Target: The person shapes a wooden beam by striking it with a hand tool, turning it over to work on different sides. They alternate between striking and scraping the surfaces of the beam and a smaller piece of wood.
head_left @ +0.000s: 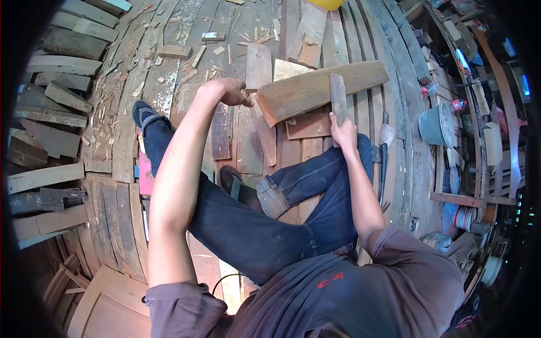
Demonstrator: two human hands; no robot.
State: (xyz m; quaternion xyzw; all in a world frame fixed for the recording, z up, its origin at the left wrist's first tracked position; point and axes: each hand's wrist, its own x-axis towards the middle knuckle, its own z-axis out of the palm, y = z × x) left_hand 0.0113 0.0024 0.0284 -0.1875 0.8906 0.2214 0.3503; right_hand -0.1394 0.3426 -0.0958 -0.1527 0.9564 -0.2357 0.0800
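Observation:
My right hand is closed around the lower end of a short, flat wooden strip with a rounded top. The strip stands nearly upright in this view and overlaps a long, thick wooden board. That board lies slantwise in front of my legs, over other wood pieces. My left hand is at the board's left end, its fingers bent and apart, fingertips close to the corner. A shorter wood block shows under the board, beside a narrow plank.
Wood chips and offcuts litter the plank floor ahead. Stacked timber pieces line the left side. At right are a hatchet-like tool, a grey bucket and cluttered shelving. Something yellow shows at the top.

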